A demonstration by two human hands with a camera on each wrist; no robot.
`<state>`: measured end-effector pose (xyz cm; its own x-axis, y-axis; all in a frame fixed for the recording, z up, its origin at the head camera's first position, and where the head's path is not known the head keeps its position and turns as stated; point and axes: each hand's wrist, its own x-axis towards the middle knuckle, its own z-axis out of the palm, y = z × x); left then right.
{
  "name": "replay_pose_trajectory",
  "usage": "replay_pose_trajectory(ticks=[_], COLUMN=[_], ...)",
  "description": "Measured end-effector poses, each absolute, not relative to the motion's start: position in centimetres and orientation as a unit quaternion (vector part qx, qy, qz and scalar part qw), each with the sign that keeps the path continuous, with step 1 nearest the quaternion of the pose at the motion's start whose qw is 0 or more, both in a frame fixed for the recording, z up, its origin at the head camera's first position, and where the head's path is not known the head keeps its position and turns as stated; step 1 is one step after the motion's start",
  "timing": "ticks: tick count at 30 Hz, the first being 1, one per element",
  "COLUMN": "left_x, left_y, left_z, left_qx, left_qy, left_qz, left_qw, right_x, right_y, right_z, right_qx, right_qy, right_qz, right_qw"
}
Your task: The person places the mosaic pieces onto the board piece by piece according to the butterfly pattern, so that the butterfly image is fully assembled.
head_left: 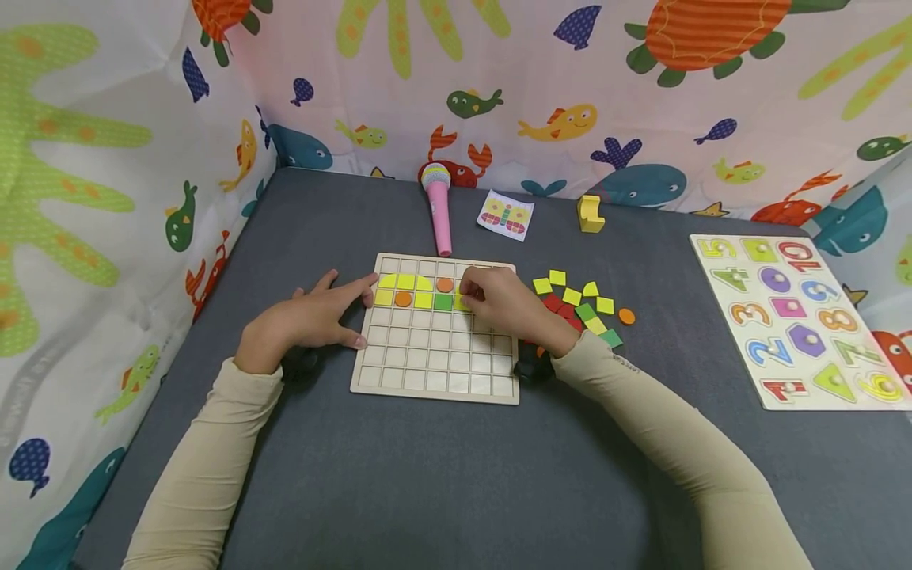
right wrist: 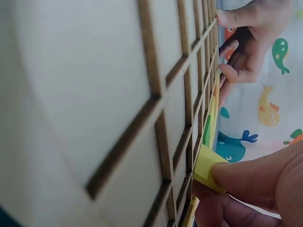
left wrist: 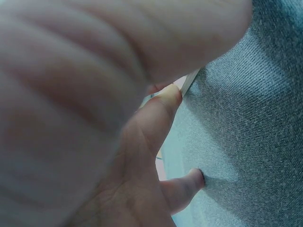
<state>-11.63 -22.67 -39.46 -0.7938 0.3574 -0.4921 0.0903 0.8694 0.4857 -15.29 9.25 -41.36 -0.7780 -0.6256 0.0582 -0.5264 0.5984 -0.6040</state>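
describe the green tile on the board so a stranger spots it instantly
On the grey table, find the gridded wooden board. Directly below its upper orange circle sits the green tile, the only visible green among the board's yellow and orange pieces.

Board [head_left: 427, 348] can be reached from front, over table [head_left: 392, 475]; lowest rows not covered. Left edge blocked by left hand [head_left: 306, 317]; upper right cells covered by right hand [head_left: 507, 299]. Right side obstructed by loose tiles [head_left: 594, 324] and right sleeve [head_left: 663, 404]. Rear approach narrowed by microphone [head_left: 441, 214]; back closed off by printed cloth [head_left: 413, 103]. Passage afforded between loose tiles and number puzzle [head_left: 805, 403], behind right sleeve
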Motion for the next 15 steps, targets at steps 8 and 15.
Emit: replay_pose_trajectory(ticks=[8, 15], left_x=[-11.49, -11.47], left_y=[-22.73, -22.53], left_z=[-39.22, -39.16], left_qx=[0.121, 0.119], left_qy=[0.921, 0.921], left_qz=[0.220, 0.216], left_qw=[0.297, 0.301], right_x=[-15.13, -14.79], right_y=[9.02, 9.56], right_z=[-41.48, -41.39], right_qx=[-0.344, -0.365], right_qy=[0.896, 0.890], right_qz=[-0.276, -0.264], right_qw=[0.062, 0.071])
